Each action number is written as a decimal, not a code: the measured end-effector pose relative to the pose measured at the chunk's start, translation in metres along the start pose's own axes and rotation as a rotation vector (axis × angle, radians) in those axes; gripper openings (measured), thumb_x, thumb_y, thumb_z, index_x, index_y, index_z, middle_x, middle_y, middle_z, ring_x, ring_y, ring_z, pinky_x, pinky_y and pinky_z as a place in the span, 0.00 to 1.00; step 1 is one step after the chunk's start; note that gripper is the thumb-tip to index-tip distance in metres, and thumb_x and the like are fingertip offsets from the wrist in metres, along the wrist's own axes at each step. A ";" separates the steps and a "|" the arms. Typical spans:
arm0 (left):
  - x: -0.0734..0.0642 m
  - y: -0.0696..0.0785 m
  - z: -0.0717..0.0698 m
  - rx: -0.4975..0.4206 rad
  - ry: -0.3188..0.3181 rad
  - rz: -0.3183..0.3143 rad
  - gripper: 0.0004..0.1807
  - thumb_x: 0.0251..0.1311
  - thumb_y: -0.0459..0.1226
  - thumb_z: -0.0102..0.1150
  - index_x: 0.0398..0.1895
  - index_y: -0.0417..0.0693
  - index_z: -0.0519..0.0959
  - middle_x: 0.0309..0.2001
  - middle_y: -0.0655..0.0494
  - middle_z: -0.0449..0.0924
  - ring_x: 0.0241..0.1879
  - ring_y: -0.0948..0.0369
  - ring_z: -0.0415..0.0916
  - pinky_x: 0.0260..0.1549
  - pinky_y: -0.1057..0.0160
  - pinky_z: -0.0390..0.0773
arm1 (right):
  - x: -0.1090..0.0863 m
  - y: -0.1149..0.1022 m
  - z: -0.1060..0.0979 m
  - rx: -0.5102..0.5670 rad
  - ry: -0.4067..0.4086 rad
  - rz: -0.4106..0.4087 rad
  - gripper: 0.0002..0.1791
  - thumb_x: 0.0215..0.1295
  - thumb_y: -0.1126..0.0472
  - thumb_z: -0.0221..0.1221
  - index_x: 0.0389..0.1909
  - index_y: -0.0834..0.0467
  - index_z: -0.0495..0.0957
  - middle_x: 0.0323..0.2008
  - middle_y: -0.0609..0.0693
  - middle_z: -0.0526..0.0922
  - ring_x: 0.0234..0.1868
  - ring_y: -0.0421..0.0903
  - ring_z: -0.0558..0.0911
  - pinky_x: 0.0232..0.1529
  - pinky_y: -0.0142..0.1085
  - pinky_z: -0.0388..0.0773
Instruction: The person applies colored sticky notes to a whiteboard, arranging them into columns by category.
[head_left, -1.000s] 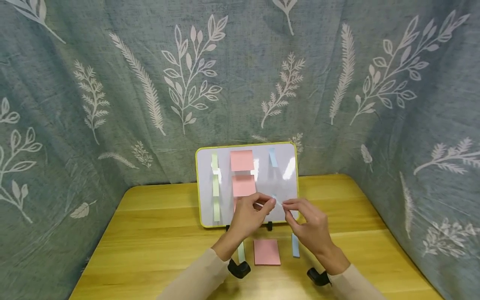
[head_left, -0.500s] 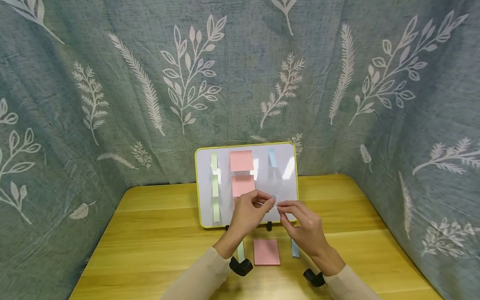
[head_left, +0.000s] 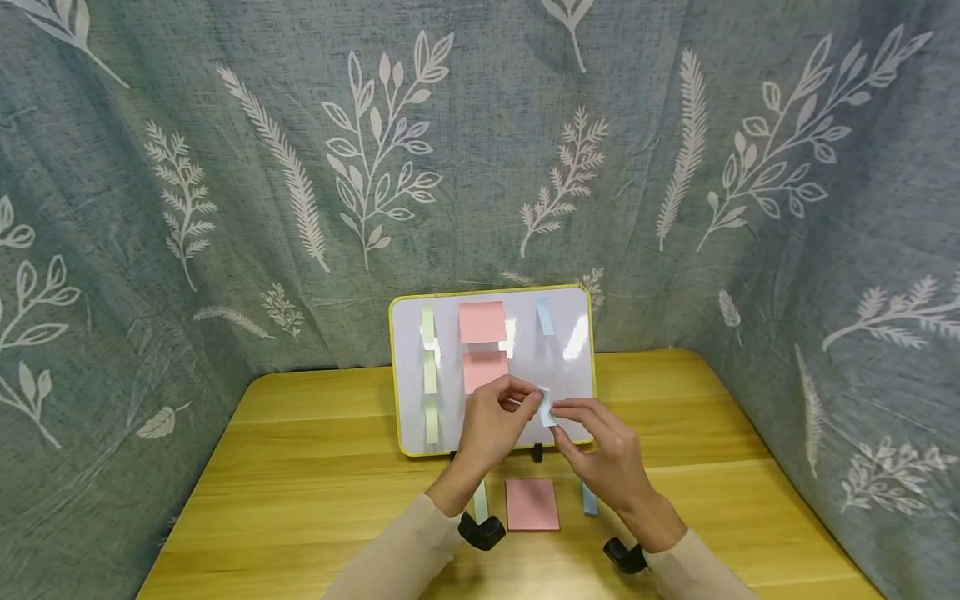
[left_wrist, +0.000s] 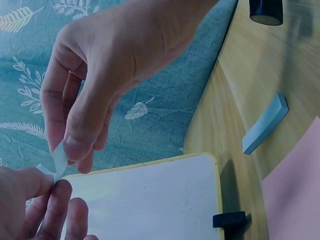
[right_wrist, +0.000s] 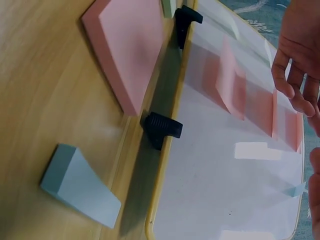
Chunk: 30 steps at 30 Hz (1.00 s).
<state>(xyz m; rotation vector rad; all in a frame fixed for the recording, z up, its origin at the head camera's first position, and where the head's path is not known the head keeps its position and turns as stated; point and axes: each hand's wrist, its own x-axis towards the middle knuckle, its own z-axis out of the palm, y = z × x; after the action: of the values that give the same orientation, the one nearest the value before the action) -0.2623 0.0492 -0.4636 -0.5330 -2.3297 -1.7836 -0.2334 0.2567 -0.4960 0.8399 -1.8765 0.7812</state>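
In the head view a narrow light-blue sticky note (head_left: 547, 410) is held in front of the whiteboard (head_left: 570, 367). My left hand (head_left: 492, 421) pinches its upper end between thumb and fingertips. At its lower end are the thumb and fingertips of my right hand (head_left: 609, 446). Seen from the left wrist, the blue strip (left_wrist: 60, 160) stretches between both hands' fingertips. Pink sticky notes (head_left: 483, 322) run down the board's middle, and the lowest is hidden behind my left hand. Green strips (head_left: 430, 372) line its left side, and one blue strip (head_left: 544, 317) sticks at the upper right.
Before the board lie a pink sticky-note pad (head_left: 532, 505), a green strip pad (head_left: 481, 502) and a blue strip pad (head_left: 590, 498) on the wooden table (head_left: 315, 475). Black feet (right_wrist: 161, 127) hold the board's lower edge. A patterned curtain (head_left: 480, 167) hangs behind.
My right hand has moved slightly left, closer to my left hand. The blue strip has turned so its flat face shows. My left hand stays nearly still.
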 end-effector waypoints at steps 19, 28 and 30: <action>0.008 0.001 -0.005 0.003 0.024 0.016 0.07 0.82 0.46 0.74 0.50 0.55 0.94 0.46 0.55 0.98 0.43 0.58 0.94 0.44 0.64 0.90 | 0.011 -0.005 0.003 0.187 -0.119 0.550 0.11 0.80 0.66 0.74 0.59 0.60 0.92 0.49 0.53 0.98 0.46 0.41 0.96 0.52 0.23 0.87; 0.009 0.000 -0.004 0.014 0.016 0.019 0.07 0.82 0.45 0.74 0.51 0.54 0.94 0.48 0.55 0.98 0.45 0.54 0.95 0.45 0.64 0.90 | 0.010 0.001 0.008 0.307 -0.169 0.750 0.14 0.84 0.59 0.72 0.60 0.63 0.92 0.46 0.55 0.97 0.44 0.47 0.96 0.52 0.27 0.89; 0.009 0.001 -0.004 0.017 0.014 0.019 0.07 0.82 0.45 0.74 0.51 0.54 0.94 0.48 0.55 0.98 0.47 0.53 0.95 0.45 0.63 0.91 | 0.010 0.003 0.010 0.310 -0.174 0.752 0.13 0.83 0.59 0.73 0.59 0.62 0.92 0.45 0.56 0.97 0.44 0.52 0.96 0.52 0.28 0.89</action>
<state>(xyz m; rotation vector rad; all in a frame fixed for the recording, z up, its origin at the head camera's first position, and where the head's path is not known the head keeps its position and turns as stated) -0.2711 0.0474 -0.4587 -0.5365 -2.3203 -1.7517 -0.2435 0.2483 -0.4910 0.3628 -2.2847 1.5255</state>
